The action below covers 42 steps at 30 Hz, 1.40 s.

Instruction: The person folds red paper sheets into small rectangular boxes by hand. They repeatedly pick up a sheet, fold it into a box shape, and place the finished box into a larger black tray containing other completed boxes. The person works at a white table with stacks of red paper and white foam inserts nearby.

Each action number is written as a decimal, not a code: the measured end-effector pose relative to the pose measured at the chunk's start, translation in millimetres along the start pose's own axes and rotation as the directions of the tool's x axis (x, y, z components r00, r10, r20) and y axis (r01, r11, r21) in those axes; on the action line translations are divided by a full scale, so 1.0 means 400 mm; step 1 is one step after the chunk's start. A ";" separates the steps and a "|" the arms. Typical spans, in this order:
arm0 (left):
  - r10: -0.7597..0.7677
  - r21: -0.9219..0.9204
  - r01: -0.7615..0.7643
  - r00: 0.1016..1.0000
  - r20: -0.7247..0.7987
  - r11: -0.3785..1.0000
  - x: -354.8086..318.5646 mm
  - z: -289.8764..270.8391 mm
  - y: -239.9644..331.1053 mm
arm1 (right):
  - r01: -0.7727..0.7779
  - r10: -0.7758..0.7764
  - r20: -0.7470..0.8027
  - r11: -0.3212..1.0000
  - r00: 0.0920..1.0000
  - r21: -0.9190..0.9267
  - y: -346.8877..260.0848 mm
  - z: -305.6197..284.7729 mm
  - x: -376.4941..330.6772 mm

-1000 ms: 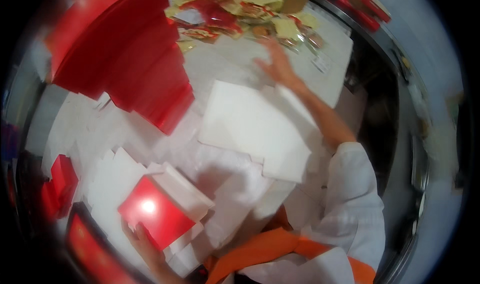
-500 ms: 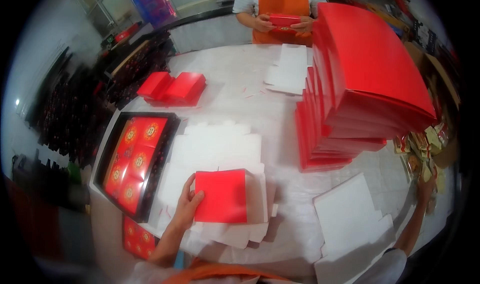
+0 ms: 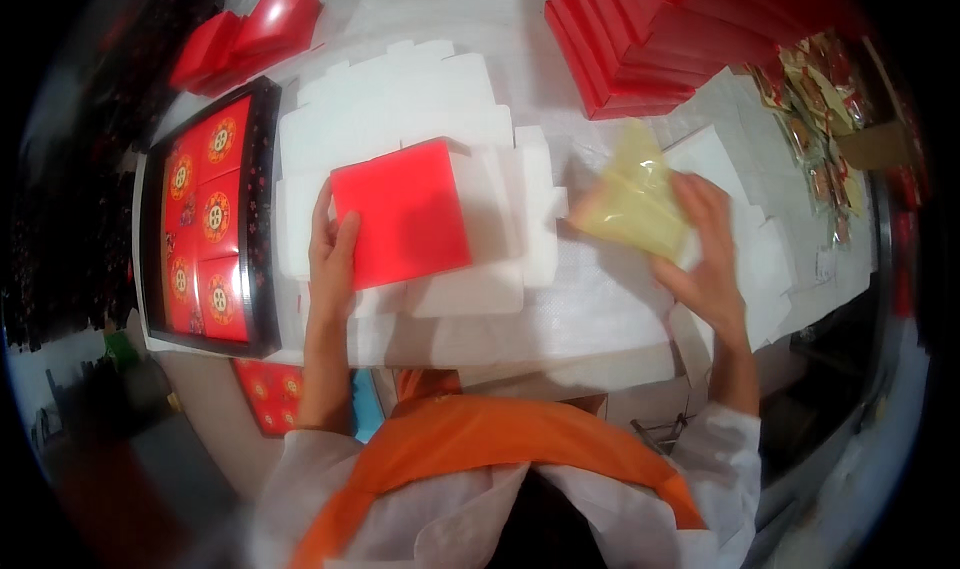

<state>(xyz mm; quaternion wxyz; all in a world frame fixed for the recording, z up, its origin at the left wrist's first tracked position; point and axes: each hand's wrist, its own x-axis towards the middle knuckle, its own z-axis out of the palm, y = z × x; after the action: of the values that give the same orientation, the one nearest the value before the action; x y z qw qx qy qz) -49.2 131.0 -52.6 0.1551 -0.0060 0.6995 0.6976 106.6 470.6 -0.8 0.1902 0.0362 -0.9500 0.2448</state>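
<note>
Head view: left hand [image 3: 335, 244] gripped the 9 o'clock edge of a red square box [image 3: 405, 214], thumb on top; box lay at its 2 o'clock, over white cardboard blanks [image 3: 390, 99]. Right hand [image 3: 708, 251] was partly curled, thumb and fingers pinching a pale yellow packet [image 3: 635, 194] at its 10 o'clock. Box sat at right hand's 9 o'clock, apart from packet. Black tray [image 3: 258, 209]: left hand's 9 o'clock.
</note>
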 end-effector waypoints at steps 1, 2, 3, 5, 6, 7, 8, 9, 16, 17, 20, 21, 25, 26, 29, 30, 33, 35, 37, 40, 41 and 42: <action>0.002 -0.002 -0.002 1.000 0.025 1.000 0.011 -0.001 -0.003 | 0.044 -0.043 0.031 0.998 0.999 -0.045 -0.019 0.025 0.043; 0.011 -0.001 -0.011 0.999 0.040 1.000 0.012 -0.003 -0.008 | 0.098 -0.093 0.062 0.992 0.994 -0.082 -0.033 0.052 0.066; 0.024 -0.002 -0.024 0.999 0.047 1.000 0.009 -0.004 -0.011 | 0.125 -0.116 0.104 0.989 0.988 -0.085 -0.049 0.073 0.085; 0.034 0.005 -0.034 0.997 0.063 0.999 0.012 0.004 -0.010 | 0.177 -0.157 0.195 0.980 0.968 -0.089 -0.076 0.106 0.124; 0.035 0.014 -0.036 0.998 0.060 0.999 0.009 -0.001 -0.015 | 0.194 -0.169 0.310 0.980 0.936 -0.050 -0.093 0.126 0.136; 0.048 0.023 -0.050 0.996 0.070 0.998 0.010 -0.005 -0.018 | 0.204 -0.181 0.419 0.979 0.890 -0.011 -0.108 0.142 0.147; 0.062 0.031 -0.064 0.995 0.082 0.997 0.014 -0.008 -0.020 | 0.209 -0.192 0.521 0.978 0.831 0.027 -0.120 0.158 0.157; 0.068 0.040 -0.072 0.993 0.099 0.997 0.013 -0.010 -0.025 | 0.208 -0.203 0.516 0.977 0.832 0.049 -0.126 0.174 0.162; 0.015 -0.143 -0.005 0.997 0.071 0.990 0.010 -0.010 -0.035 | -0.052 -0.088 0.437 0.953 0.895 0.299 -0.176 0.236 0.228; 0.002 -0.206 0.005 0.999 0.035 0.979 0.007 -0.009 -0.035 | -0.162 -0.018 0.475 0.928 0.880 0.335 -0.183 0.228 0.231; 0.051 -0.326 -0.036 0.998 0.038 0.945 -0.012 -0.013 -0.050 | -0.238 0.000 0.413 0.818 0.911 0.524 -0.184 0.225 0.201; 0.068 -0.315 -0.045 0.996 0.063 0.948 -0.021 -0.005 -0.054 | -0.222 -0.006 0.374 0.797 0.927 0.561 -0.204 0.229 0.192; 0.122 -0.302 -0.145 0.988 -0.095 0.942 -0.052 0.029 -0.057 | -0.224 0.108 0.209 0.697 0.972 0.681 -0.256 0.204 0.167; 0.087 -0.320 -0.124 0.988 -0.128 0.939 -0.067 0.029 -0.043 | -0.239 0.169 0.169 0.667 0.971 0.706 -0.254 0.191 0.158; 0.166 -0.350 -0.202 0.978 -0.128 0.915 -0.093 0.039 -0.042 | -0.278 0.174 0.223 0.727 0.959 0.628 -0.245 0.185 0.093; 0.207 -0.313 -0.239 0.969 -0.134 0.919 -0.111 0.053 -0.054 | -0.190 0.112 0.161 0.753 0.981 0.630 -0.268 0.203 0.075; 0.227 -0.256 -0.237 0.971 -0.071 0.937 -0.190 0.082 -0.108 | -0.219 0.311 -0.065 0.788 0.948 0.576 -0.335 0.259 0.043; 0.109 -0.310 -0.077 0.991 0.084 0.948 -0.252 0.072 -0.122 | -0.298 0.448 -0.018 0.624 0.894 0.723 -0.305 0.258 0.035; 0.123 -0.317 -0.054 0.971 0.202 0.947 -0.297 0.033 -0.132 | -0.335 0.471 0.059 0.527 0.880 0.781 -0.278 0.240 0.011; 0.208 -0.324 -0.077 0.896 0.392 0.943 -0.323 -0.037 -0.159 | -0.401 0.356 0.241 0.492 0.903 0.773 -0.268 0.237 -0.047; 0.153 -0.238 -0.049 0.885 0.439 0.970 -0.322 -0.049 -0.163 | -0.444 0.327 0.317 0.465 0.890 0.766 -0.278 0.244 -0.063; 0.088 -0.144 -0.022 0.877 0.472 0.989 -0.327 -0.056 -0.147 | -0.487 0.285 0.398 0.431 0.872 0.760 -0.290 0.255 -0.081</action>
<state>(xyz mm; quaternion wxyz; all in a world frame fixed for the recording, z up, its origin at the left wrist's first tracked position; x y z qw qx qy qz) 83.7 80.1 -80.9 0.3019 0.1752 0.5910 0.7273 120.3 319.1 -42.9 -0.0139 -0.0709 -0.7079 0.7026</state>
